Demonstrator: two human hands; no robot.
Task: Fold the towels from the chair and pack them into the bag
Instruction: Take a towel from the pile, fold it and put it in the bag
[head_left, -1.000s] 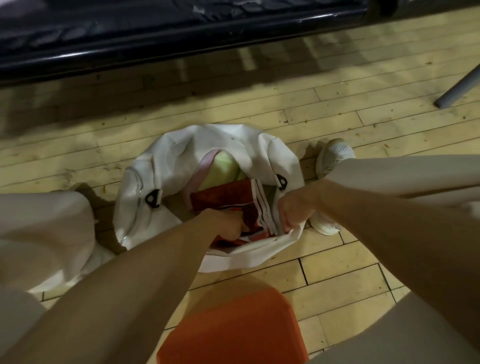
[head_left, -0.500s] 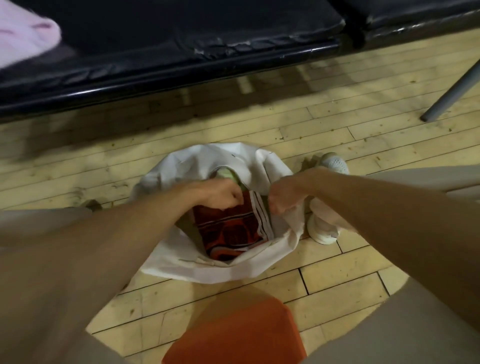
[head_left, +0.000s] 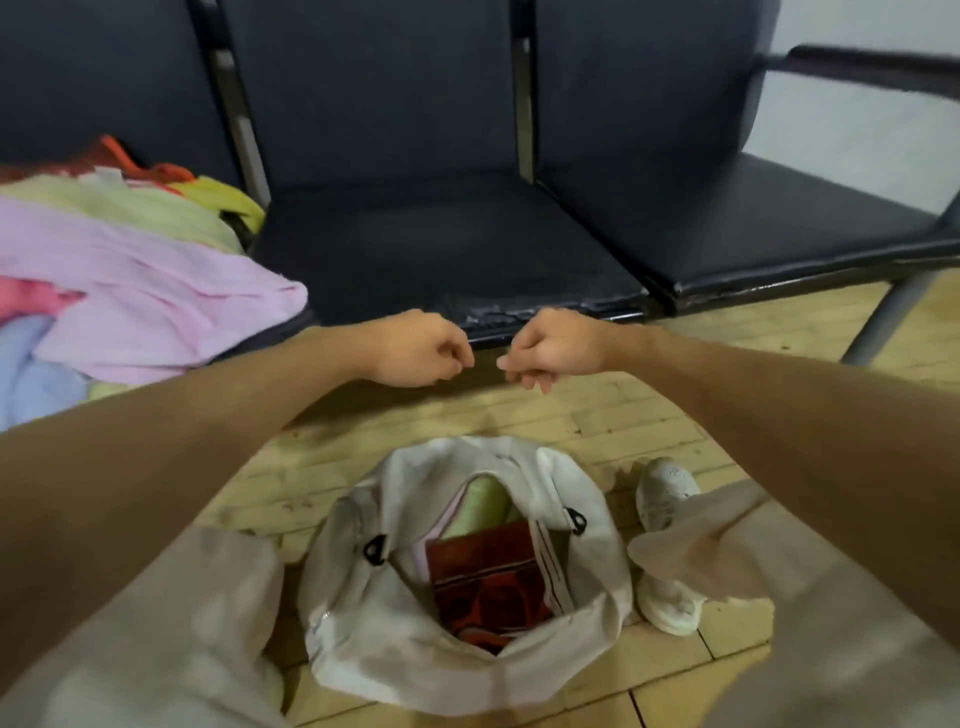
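A: What lay furthest left?

B: A loose pile of towels (head_left: 140, 280) on the leftmost seat of a row of dark chairs (head_left: 441, 249). A pink towel (head_left: 171, 306) sprawled on top, with a pale blue one under it at the near edge and green and yellow ones behind. None of them looked folded.

A: And the left hand (head_left: 415, 351)?

B: It was held in the air in front of the middle seat's front edge, just right of the pile and apart from it. Its fingers were curled in toward the palm, and nothing was in them.

A: Where was the bag (head_left: 363, 623)?

B: It sat on the wooden floor (head_left: 519, 415) below and between the two hands, well apart from both. It was white and its mouth gaped open. Inside, a red patterned towel (head_left: 478, 577) lay folded at the front, and a pale green towel (head_left: 480, 506) stood behind it.

A: What about the right hand (head_left: 556, 348)?

B: It was level with the left one and near it, but not touching. Its fingers were bent under too, the tips pointing down, and it gripped nothing.

A: Anything further right?

B: A white shoe (head_left: 665, 486) stood on the floor just beside the bag.
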